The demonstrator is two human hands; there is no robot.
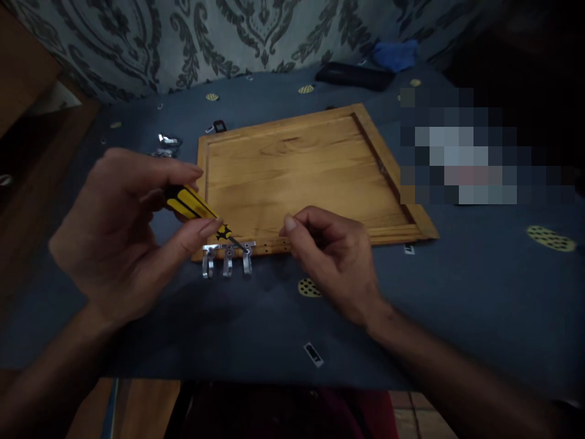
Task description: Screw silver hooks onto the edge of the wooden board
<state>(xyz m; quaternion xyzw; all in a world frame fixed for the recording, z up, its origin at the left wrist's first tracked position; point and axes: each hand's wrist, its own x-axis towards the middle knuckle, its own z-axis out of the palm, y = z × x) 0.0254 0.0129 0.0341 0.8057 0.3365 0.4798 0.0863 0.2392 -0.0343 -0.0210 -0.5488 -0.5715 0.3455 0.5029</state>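
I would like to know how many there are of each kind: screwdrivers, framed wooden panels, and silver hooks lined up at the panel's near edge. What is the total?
Screwdriver: 1
Framed wooden panel: 1
Silver hooks at the near edge: 3
Total: 5

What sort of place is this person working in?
Likely a home, perhaps a bedroom: the framed wooden panel lies on a dark printed cloth that looks like bedding, with a leaf-patterned backdrop behind it and wooden furniture on the left.

Yellow and black screwdriver, golden-brown panel, silvery hooks, leaf-patterned curtain
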